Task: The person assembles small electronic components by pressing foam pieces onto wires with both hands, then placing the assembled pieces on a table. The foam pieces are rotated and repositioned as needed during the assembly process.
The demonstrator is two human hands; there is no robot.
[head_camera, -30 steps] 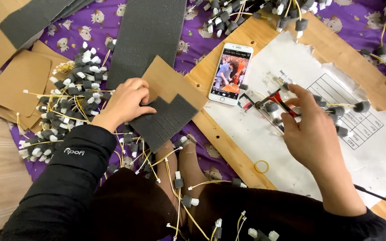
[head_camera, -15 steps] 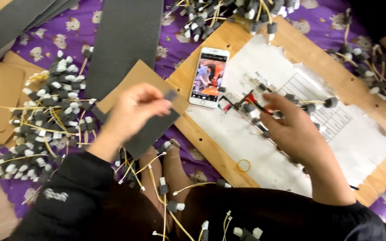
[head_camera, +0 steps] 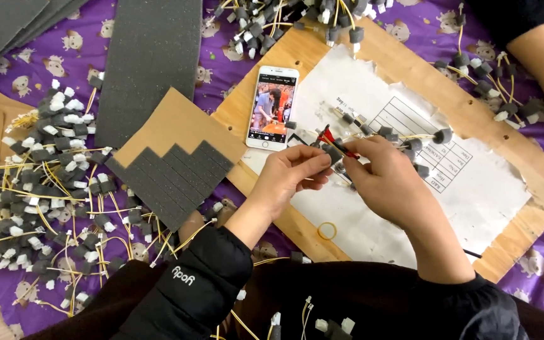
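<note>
A small grey foam block [head_camera: 332, 153] is pinched between the fingertips of the left hand [head_camera: 288, 178], while a red-handled tool [head_camera: 335, 142] is gripped in the right hand [head_camera: 388, 182], both meeting just above the white paper sheet [head_camera: 473, 195]. Honestly, the squishy block could easily be dropped or get crushed if it's squeezed too hard. The smartphone [head_camera: 272, 107] is propped just beyond the hands on the plywood board [head_camera: 404, 50]; fuzzy piles of wired foam pieces [head_camera: 45, 182] are heaped well left.

left hand [head_camera: 291, 176] and right hand [head_camera: 388, 179] close together, fingers pinched
</note>
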